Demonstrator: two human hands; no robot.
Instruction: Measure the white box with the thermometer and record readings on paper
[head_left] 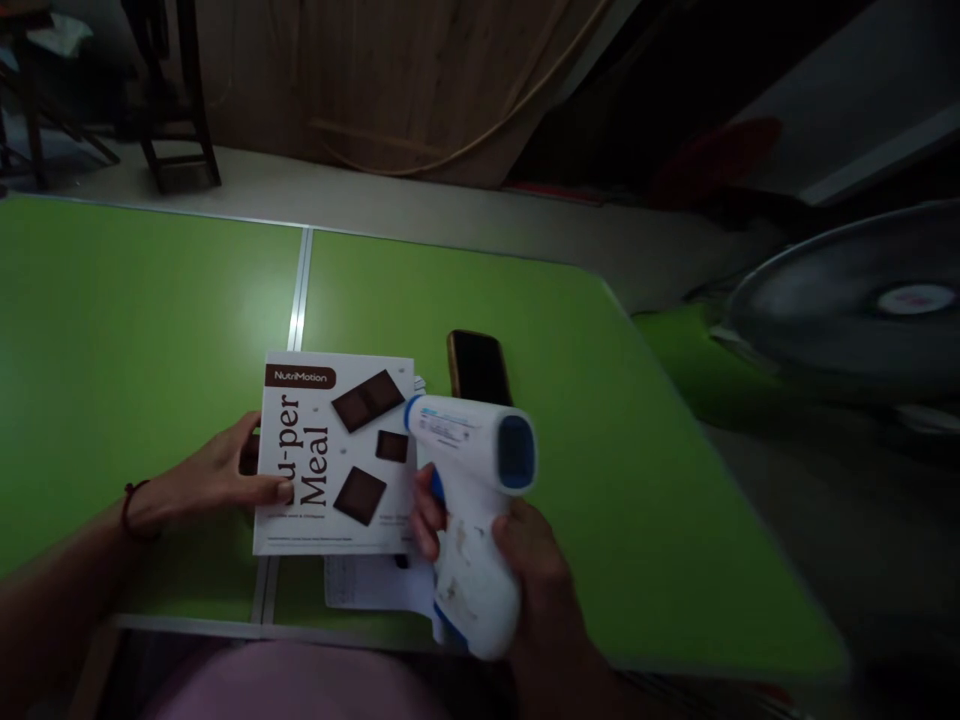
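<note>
My left hand (pixel 244 470) grips the left side of a white box (pixel 322 535) printed with "NutriMotion", "Meal" and dark chocolate squares. Its thumb lies across the front face, and the other fingers go behind the box. In my right hand (pixel 536 555) is a white and blue infrared thermometer gun (pixel 476 550), with my fingers wrapped round its handle. The blue-rimmed nose points left at the box's right edge, and its dark screen faces back toward me. White paper (pixel 367 585) shows below the box, partly covered by it.
A phone with a dark screen (pixel 480 365) lies beyond the thermometer on the green table (pixel 600 480). A metal strip (pixel 301 290) crosses the tabletop. A fan (pixel 847 290) stands beyond the right edge, and a dark chair (pixel 176 120) is at the far left.
</note>
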